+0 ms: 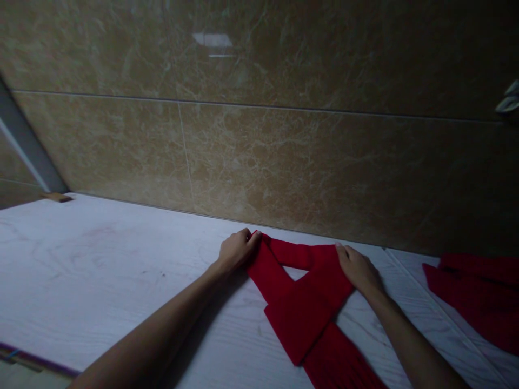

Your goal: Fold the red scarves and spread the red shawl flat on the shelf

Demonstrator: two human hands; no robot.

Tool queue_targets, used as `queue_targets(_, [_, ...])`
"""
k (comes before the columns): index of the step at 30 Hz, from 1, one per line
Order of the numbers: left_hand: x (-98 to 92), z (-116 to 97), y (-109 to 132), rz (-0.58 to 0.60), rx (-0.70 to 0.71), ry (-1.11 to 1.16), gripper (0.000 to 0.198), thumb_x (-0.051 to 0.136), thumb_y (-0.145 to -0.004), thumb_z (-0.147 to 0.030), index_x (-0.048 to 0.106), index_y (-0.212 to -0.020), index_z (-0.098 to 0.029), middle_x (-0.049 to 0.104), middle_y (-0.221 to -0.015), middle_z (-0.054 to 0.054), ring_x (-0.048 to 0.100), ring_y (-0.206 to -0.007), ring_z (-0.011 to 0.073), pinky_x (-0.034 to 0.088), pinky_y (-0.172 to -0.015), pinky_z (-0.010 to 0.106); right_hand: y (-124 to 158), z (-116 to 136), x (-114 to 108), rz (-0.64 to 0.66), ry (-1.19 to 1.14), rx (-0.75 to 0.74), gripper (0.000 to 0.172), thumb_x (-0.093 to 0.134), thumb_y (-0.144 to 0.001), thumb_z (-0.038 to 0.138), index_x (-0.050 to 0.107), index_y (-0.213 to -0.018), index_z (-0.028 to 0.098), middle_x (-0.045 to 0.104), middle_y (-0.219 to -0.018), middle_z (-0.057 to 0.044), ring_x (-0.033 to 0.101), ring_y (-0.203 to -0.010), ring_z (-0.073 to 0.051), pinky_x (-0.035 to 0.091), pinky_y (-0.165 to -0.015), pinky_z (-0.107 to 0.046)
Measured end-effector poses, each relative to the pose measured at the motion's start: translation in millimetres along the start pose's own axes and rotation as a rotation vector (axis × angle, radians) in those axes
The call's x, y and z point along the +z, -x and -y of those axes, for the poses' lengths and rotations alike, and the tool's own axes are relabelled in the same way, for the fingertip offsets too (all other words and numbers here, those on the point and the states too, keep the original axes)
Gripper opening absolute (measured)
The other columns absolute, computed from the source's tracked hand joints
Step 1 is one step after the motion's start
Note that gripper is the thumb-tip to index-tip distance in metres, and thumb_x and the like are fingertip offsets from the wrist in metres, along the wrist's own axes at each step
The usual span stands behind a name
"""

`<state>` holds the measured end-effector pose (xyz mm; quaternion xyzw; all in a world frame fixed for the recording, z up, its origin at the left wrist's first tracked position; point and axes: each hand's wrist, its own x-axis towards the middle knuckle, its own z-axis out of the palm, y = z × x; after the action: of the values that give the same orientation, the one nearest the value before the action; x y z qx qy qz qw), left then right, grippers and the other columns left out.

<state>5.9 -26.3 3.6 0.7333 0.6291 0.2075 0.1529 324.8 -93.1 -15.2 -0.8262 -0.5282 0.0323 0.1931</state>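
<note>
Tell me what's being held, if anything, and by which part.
The scarf: the left grip has the far left bend of its loop; the right grip is at the far right bend, pinching or merely touching, unclear which.

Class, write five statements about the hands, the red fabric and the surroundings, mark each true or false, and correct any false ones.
1. The left hand and right hand both touch the red scarf. True.
2. The scarf lies in one straight, uncrossed strip. False: it is looped, with one part crossing over another.
3. The white tabletop has grain-like markings. True.
4. More red cloth lies at the far left. False: the other red cloth lies at the far right.
5. The wall is tiled. True.
</note>
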Motion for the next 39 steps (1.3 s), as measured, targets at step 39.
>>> queue_targets(39, [18.7,17.7,-9.0,-0.074,0.193,0.671,0.047,0.051,-0.089,-0.061,0.057,-0.070,-0.018,0.056,-0.065,-0.001,0.049,-0.063,0.0148,0.038,-0.057,0.025,-1.2,-13.5,11.0,-0.173,-0.485,-0.218,0.055,0.039,-0.085,0.075,0.048,-0.064,0.025,0.058,-0.062,-0.003,0.054,-0.067,-0.022,0.042,-0.067,-0.033])
